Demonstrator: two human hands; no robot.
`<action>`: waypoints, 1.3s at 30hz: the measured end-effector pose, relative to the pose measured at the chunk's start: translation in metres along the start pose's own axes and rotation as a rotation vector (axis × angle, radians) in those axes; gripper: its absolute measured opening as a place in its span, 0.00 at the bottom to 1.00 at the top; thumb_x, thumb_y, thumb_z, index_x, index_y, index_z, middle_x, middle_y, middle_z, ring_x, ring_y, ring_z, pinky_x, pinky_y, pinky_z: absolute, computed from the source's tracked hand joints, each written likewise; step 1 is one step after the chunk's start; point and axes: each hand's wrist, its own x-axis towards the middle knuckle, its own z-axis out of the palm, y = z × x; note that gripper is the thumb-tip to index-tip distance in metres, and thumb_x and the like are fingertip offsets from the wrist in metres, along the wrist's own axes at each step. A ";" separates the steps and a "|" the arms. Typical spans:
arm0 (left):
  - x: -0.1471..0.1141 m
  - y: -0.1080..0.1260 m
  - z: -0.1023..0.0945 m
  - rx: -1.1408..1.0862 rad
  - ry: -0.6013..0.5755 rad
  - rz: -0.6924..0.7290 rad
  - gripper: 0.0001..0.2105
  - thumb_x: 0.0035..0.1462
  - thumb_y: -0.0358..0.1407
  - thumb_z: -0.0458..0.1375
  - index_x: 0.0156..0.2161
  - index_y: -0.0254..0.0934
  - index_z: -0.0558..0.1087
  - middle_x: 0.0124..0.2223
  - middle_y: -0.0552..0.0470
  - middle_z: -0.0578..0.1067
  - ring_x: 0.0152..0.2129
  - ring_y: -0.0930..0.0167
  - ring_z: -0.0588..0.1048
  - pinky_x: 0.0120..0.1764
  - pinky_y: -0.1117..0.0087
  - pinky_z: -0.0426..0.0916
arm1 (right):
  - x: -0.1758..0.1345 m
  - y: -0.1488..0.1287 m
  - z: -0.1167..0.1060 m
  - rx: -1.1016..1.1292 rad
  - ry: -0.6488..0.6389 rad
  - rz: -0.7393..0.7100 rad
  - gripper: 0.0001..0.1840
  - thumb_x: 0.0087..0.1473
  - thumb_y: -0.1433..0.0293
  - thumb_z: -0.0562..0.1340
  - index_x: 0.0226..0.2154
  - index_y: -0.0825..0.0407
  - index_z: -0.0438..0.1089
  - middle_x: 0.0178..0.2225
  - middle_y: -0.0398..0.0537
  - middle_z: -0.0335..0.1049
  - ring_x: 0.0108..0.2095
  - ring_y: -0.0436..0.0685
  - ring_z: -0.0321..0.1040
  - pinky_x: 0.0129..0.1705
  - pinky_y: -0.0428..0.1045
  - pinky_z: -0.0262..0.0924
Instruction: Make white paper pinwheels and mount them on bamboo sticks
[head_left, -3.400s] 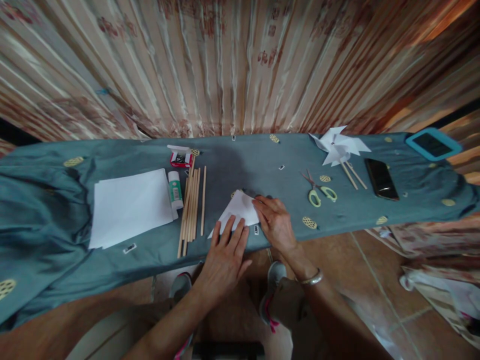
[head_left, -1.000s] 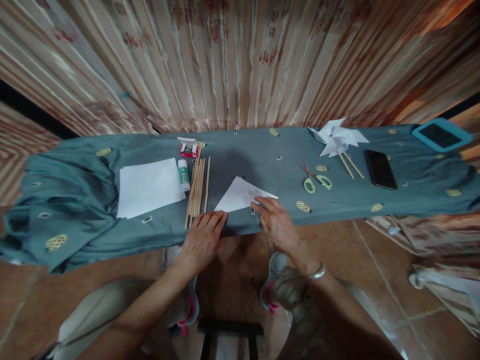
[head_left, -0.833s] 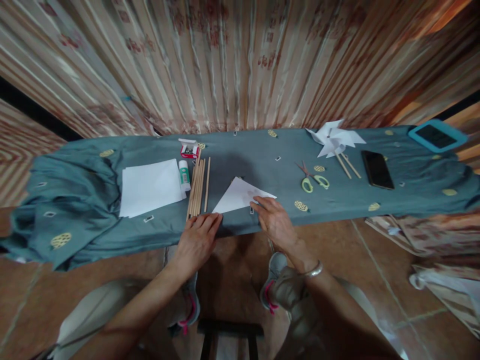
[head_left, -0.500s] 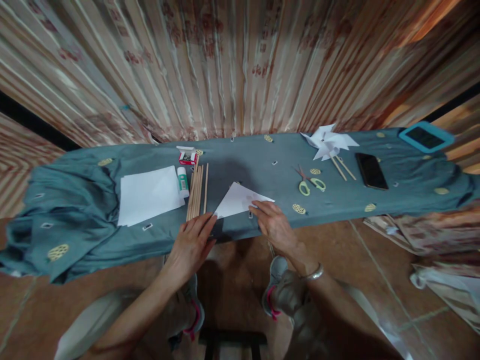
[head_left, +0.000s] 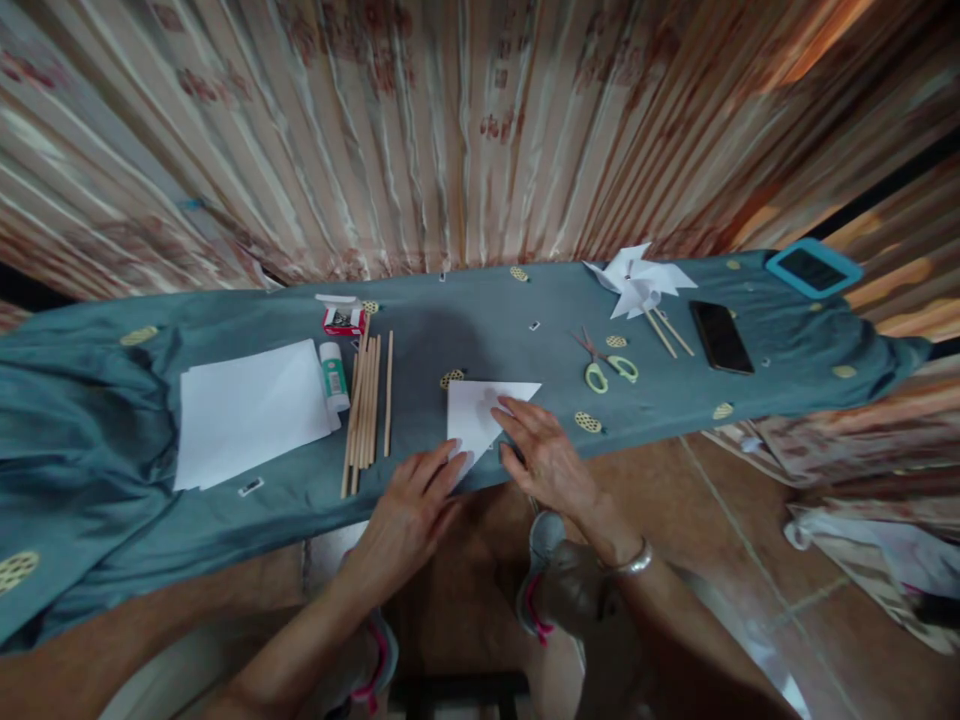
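Note:
A white sheet of paper folded into a triangle (head_left: 474,402) lies near the front edge of the cloth-covered table. My left hand (head_left: 414,505) holds its lower corner, the fingers over the paper and the thumb mostly hidden beneath the hand. On the right side of the triangle, my right hand (head_left: 551,455) rests its outstretched fingertips on the paper, with the thumb apart. Left of the paper lie several thin wooden sticks (head_left: 366,405). To its right are scissors (head_left: 606,365) with yellow-green handles.
A stack of white paper (head_left: 251,410), a glue stick (head_left: 334,377) and a small red box (head_left: 343,318) with its lid up lie at left. Paper pinwheels (head_left: 637,280) on sticks, a black phone (head_left: 721,337) and a blue-framed tablet (head_left: 815,268) lie at right.
The folded paper has turned so its long edge now faces the lower right. My left hand has shifted right to its lower corner. The whole view has swung slightly.

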 end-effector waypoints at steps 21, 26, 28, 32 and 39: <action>0.034 -0.014 0.002 -0.051 -0.017 -0.009 0.26 0.54 0.21 0.46 0.58 0.37 0.63 0.53 0.46 0.74 0.51 0.65 0.69 0.55 0.54 0.56 | -0.015 -0.039 -0.009 0.508 0.132 0.133 0.12 0.61 0.70 0.55 0.43 0.49 0.73 0.38 0.47 0.76 0.39 0.54 0.73 0.44 0.51 0.68; 0.041 -0.014 0.001 -0.064 -0.002 -0.086 0.24 0.62 0.32 0.48 0.62 0.37 0.54 0.48 0.47 0.77 0.45 0.64 0.71 0.52 0.55 0.56 | -0.001 -0.015 -0.004 0.677 0.216 0.574 0.10 0.53 0.64 0.63 0.38 0.50 0.74 0.24 0.40 0.69 0.25 0.50 0.66 0.31 0.46 0.63; 0.043 -0.015 0.001 -0.059 0.004 -0.106 0.23 0.64 0.36 0.48 0.62 0.37 0.54 0.47 0.47 0.77 0.44 0.64 0.71 0.51 0.55 0.57 | 0.006 -0.007 -0.001 0.747 0.221 0.612 0.15 0.51 0.64 0.64 0.42 0.51 0.72 0.22 0.38 0.66 0.24 0.49 0.63 0.29 0.45 0.60; 0.048 -0.018 0.004 -0.026 0.045 -0.116 0.21 0.64 0.39 0.47 0.61 0.37 0.57 0.44 0.46 0.77 0.42 0.64 0.72 0.51 0.57 0.57 | 0.021 0.009 0.005 0.814 0.236 0.636 0.21 0.49 0.63 0.65 0.46 0.53 0.68 0.21 0.36 0.65 0.23 0.49 0.62 0.28 0.45 0.58; 0.057 -0.022 0.012 -0.033 0.102 -0.107 0.18 0.65 0.38 0.47 0.57 0.34 0.62 0.40 0.47 0.77 0.37 0.65 0.73 0.49 0.59 0.59 | 0.039 0.019 0.006 0.581 0.167 0.657 0.27 0.48 0.64 0.65 0.50 0.55 0.67 0.25 0.41 0.73 0.26 0.52 0.68 0.33 0.47 0.61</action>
